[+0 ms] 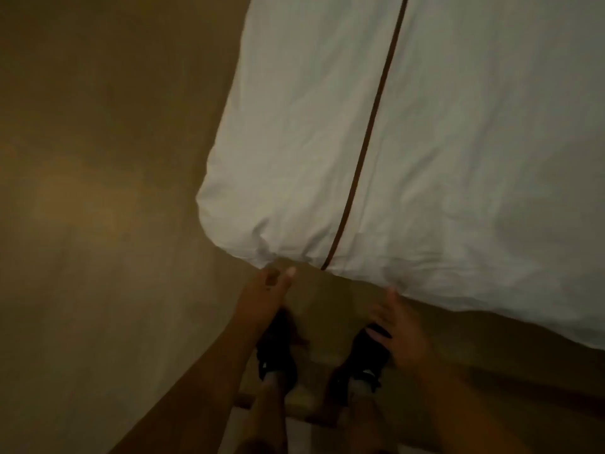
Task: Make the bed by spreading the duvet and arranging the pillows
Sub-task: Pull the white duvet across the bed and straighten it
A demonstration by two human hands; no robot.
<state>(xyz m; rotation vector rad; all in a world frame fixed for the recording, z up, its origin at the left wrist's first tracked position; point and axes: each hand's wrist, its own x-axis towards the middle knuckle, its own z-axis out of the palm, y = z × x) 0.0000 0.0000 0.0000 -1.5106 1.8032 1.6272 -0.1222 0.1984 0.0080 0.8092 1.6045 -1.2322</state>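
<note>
So, both hands are down at the near edge of the duvet (458, 158), right by its corner.

White duvet fills the upper right, a bit creased, with a thin dark stripe (366, 142) running down to the near hem. Left hand (270, 290) is up against the hem just left of where the stripe ends, thumb out toward the cloth. It's too blurry and dim to tell if it's pinching the fabric or just touching it. Right hand (401, 332) sits further right, fingers spread and loose, one fingertip meeting the hem, holding nothing. Dark shoes (278, 348) show below the hands on a brownish floor (98, 191).
</note>
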